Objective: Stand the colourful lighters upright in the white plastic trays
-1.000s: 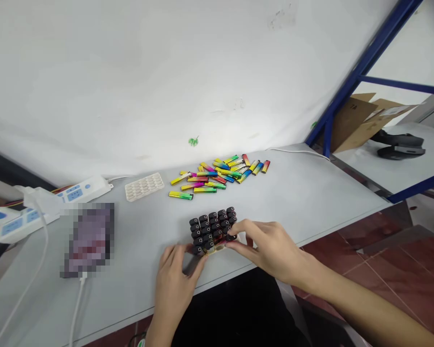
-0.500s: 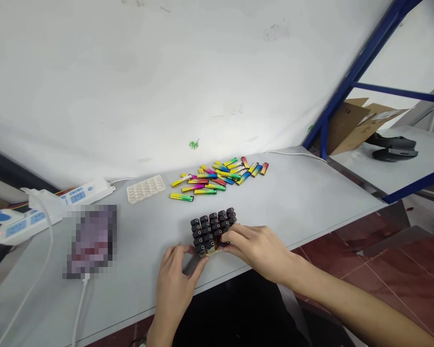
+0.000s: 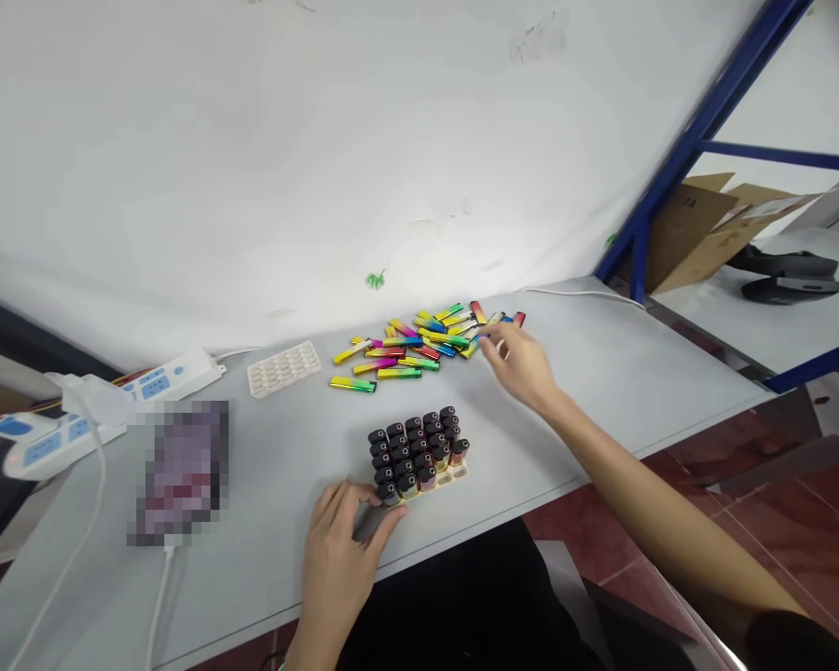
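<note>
A beige tray (image 3: 454,477) near the table's front edge holds several upright lighters with black caps (image 3: 414,444). My left hand (image 3: 342,550) rests on the table with its fingers against the tray's left corner. A heap of rainbow-coloured lighters (image 3: 419,340) lies farther back. My right hand (image 3: 521,363) is stretched out over the right end of that heap, fingers apart, with nothing visibly in it.
An empty beige tray (image 3: 283,366) lies left of the heap. White power strips (image 3: 112,396) and cables sit at the left, with a blurred phone (image 3: 182,471) on a cable. A blue metal rack (image 3: 678,158) with cardboard boxes (image 3: 699,228) stands to the right. The white wall is close behind.
My right hand left the filled tray and reached back and to the right to the heap of coloured lighters. My left hand stayed at the tray's corner.
</note>
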### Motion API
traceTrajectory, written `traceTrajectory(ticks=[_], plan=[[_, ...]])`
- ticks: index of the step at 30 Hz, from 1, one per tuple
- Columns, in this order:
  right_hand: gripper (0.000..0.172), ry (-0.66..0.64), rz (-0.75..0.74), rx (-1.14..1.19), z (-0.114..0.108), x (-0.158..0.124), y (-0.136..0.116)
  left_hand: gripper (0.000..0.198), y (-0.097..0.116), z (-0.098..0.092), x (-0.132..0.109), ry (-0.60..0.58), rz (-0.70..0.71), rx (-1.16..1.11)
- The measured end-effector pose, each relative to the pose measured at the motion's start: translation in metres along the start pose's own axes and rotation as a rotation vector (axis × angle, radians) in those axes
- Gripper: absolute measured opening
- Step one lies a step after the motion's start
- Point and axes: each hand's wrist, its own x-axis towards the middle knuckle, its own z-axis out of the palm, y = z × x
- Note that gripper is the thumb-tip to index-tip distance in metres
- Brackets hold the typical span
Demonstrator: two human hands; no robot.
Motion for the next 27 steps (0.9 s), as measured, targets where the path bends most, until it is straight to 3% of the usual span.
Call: traceTrajectory(ticks=[3, 5, 11, 13, 16, 20, 23, 27], plan=[[0.039, -0.008, 0.237, -0.162, 0.021, 0.025, 0.043, 0.025, 0.001, 0.0, 0.001, 0.009, 0.009, 0.014], [0.038, -0.033, 0.278, -0.25, 0.031, 0.029, 0.061, 0.025, 0.001, 0.0, 0.002, 0.019, 0.02, 0.024], [0.021, -0.047, 0.258, -0.321, 0.035, 0.018, 0.073, 0.025, 0.0, -0.001, 0.0, 0.013, 0.031, 0.091], [0.023, -0.057, 0.279, -0.282, 0.033, 0.017, 0.073, 0.028, -0.001, -0.001, 0.0, 0.025, 0.031, 0.123], [0.03, -0.039, 0.316, -0.167, 0.032, 0.017, 0.075, 0.033, -0.003, -0.001, 0.001, 0.028, 0.035, 0.163], [0.032, 0.01, 0.237, 0.147, 0.029, 0.017, 0.072, 0.034, -0.002, 0.0, 0.002, 0.039, 0.017, 0.198], [0.032, -0.033, 0.235, 0.449, 0.029, 0.016, 0.066, 0.034, 0.0, -0.001, 0.004, 0.045, 0.012, 0.217], [0.026, -0.055, 0.303, 0.668, 0.032, 0.015, 0.06, 0.034, 0.002, -0.002, 0.005, 0.051, 0.019, 0.233]])
